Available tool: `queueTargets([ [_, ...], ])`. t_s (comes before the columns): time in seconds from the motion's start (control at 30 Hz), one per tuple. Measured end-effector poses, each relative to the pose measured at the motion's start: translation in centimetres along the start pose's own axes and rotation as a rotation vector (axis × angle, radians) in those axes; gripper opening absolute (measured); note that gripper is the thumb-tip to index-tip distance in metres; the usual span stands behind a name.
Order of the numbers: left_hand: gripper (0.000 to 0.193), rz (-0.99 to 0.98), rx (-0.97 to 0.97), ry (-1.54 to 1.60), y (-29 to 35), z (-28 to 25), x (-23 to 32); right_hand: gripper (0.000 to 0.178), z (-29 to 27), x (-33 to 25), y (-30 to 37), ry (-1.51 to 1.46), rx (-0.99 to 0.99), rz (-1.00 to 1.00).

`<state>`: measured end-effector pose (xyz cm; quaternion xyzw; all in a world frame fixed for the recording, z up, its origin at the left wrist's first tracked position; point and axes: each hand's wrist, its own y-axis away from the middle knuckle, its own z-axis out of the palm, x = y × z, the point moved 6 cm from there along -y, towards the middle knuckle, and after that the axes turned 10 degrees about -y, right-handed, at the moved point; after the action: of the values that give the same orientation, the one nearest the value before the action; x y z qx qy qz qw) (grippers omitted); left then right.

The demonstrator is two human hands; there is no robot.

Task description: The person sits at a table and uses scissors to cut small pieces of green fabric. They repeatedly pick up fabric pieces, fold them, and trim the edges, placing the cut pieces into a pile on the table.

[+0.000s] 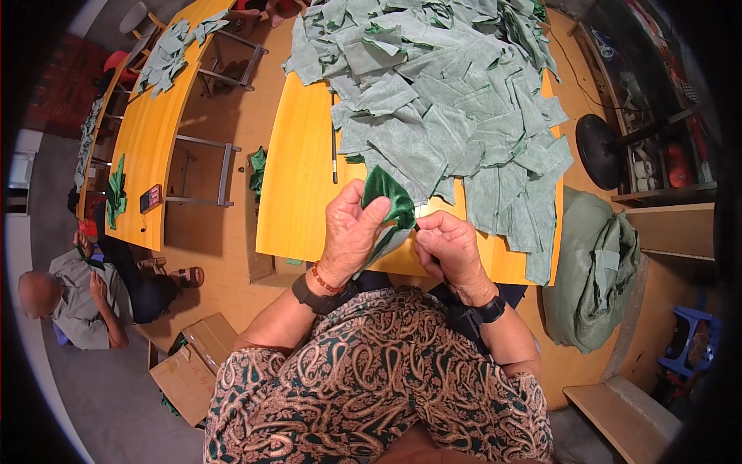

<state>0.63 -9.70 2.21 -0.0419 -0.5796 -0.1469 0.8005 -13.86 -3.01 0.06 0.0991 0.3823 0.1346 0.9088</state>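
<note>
My left hand [349, 232] is closed on a small piece of green velvety cloth [393, 199], thumb pressed on its upper part. Its bright green side shows, with the paler grey-green side below. Close at the cloth's right edge, my right hand [450, 247] pinches a thin dark stick [417, 227], most of which the fingers hide. Whether its tip is inside the cloth cannot be made out. Just beyond both hands, a big heap of pale green cloth pieces [456, 116] covers much of the yellow table [297, 209].
A slim black rod [334, 147] lies left of the heap. At right are a stuffed green sack [591, 271], a round black stand base [597, 151] and a blue stool [690, 340]. A cardboard box [185, 379] stands lower left; another person [93, 301] sits beyond it, near a second table [143, 139].
</note>
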Motion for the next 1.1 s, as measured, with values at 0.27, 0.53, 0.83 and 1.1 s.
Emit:
queueTargets([
  [0.27, 0.014, -0.039, -0.063, 0.058, -0.7, -1.1, 0.5, 0.015, -0.1, -1.1, 0.9, 0.230, -0.053, 0.100],
  [0.53, 0.015, -0.061, -0.083, -0.104, 0.2, 0.0, 0.1, 0.014, 0.5, -1.2, -0.1, 0.142, -0.036, 0.055],
  [0.83, 0.014, -0.023, -0.120, -0.067, 0.0, 0.1, -0.9, 0.019, 0.8, 0.1, 0.5, -0.087, -0.021, 0.152],
  [1.1, 0.010, -0.101, -0.127, -0.038, 0.4, -0.6, -1.8, 0.014, 0.6, -0.9, 0.0, 0.081, -0.026, 0.054],
])
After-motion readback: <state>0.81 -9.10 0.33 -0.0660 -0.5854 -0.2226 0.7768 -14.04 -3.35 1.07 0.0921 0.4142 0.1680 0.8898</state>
